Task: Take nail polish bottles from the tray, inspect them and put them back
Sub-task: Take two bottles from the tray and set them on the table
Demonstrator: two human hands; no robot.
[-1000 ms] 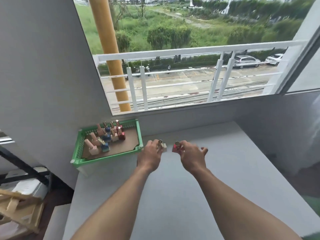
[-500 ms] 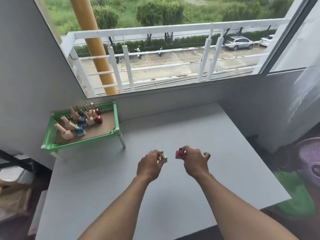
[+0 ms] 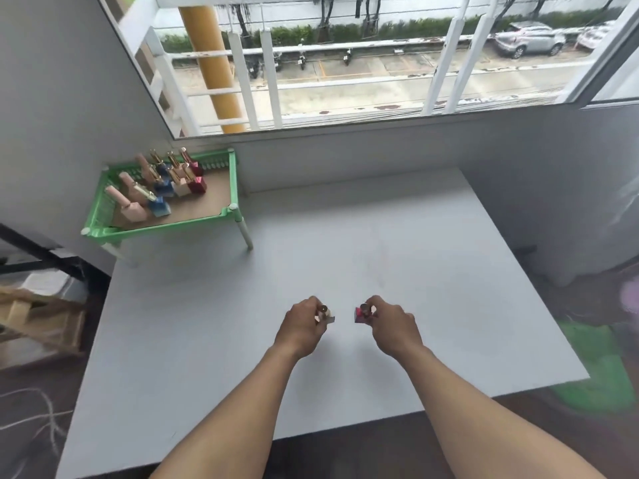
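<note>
My left hand (image 3: 302,326) grips a pale beige nail polish bottle (image 3: 326,316) with a gold cap, over the middle of the grey table (image 3: 380,257). My right hand (image 3: 392,323) grips a red nail polish bottle (image 3: 360,314), a short gap from the beige one. The green tray (image 3: 232,188) stands on white legs at the table's far left corner. Several bottles stand in it: pink (image 3: 129,205), blue (image 3: 159,203), beige and red (image 3: 197,183).
A grey wall runs along the left and under the window behind the table. White railing bars and a yellow pole (image 3: 214,70) lie beyond the glass. Wooden pieces (image 3: 38,316) sit on the floor to the left, and a green patch (image 3: 594,371) lies on the right.
My view has tilted down and the hands have drawn back from the tray toward me, each still holding its bottle. The tray's bottles have not moved.
</note>
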